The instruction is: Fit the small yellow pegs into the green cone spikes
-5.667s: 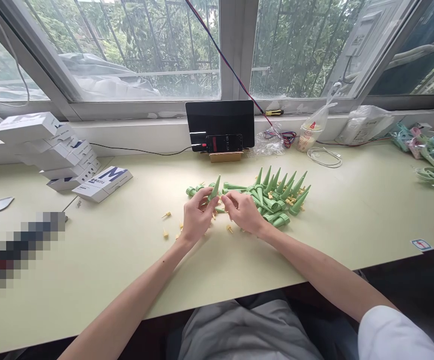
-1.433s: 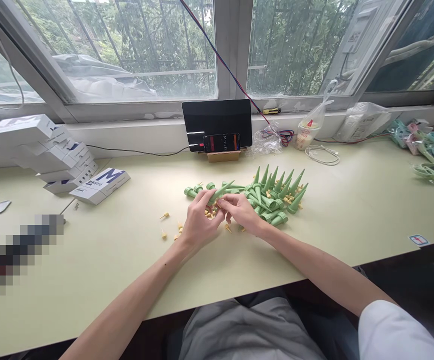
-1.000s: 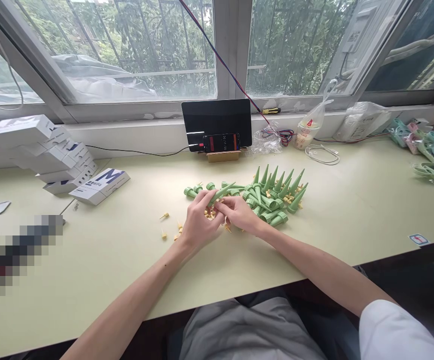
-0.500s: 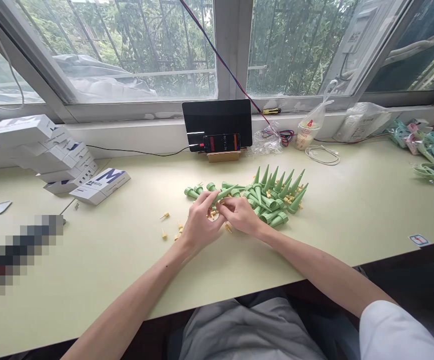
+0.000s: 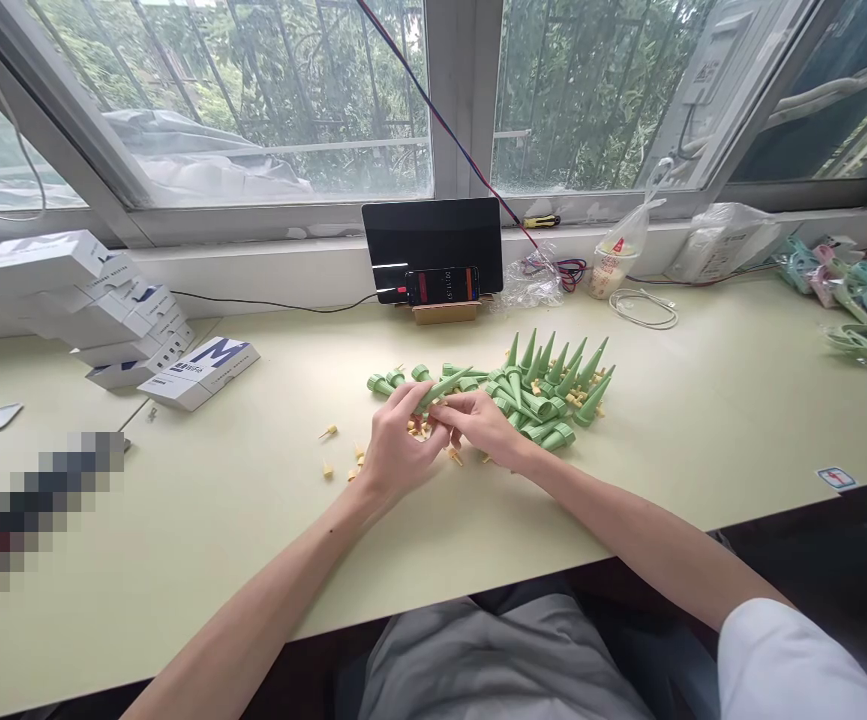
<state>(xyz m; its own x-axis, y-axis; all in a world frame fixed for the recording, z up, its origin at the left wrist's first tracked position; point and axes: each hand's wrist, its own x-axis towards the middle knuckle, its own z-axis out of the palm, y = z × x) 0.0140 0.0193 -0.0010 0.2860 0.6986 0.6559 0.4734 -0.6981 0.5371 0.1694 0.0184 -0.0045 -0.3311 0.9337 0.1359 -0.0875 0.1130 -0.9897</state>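
My left hand [image 5: 399,445] is closed around a green plastic cone spike [image 5: 446,388], its pointed end leaning up and to the right. My right hand [image 5: 484,428] meets it from the right, thumb and fingers pinched close by the cone's lower end; what they hold is hidden. Beneath and between the hands lie small yellow plastic pieces [image 5: 455,457], and a few more, like the yellow nozzle piece [image 5: 329,431], are scattered to the left. Just right of my right hand is a heap of green cones [image 5: 542,405], some upright, others on their sides.
At the back a phone [image 5: 444,286] leans against a black tablet [image 5: 433,235]. White boxes [image 5: 80,290] are stacked at the left, with a single box [image 5: 199,372] beside them. A bagged cup [image 5: 614,262] and a white cable [image 5: 643,310] lie at the back right.
Both hands stay together over the yellow pieces. My right fingers have shifted slightly left, and the green cone in my left hand shows a little more.
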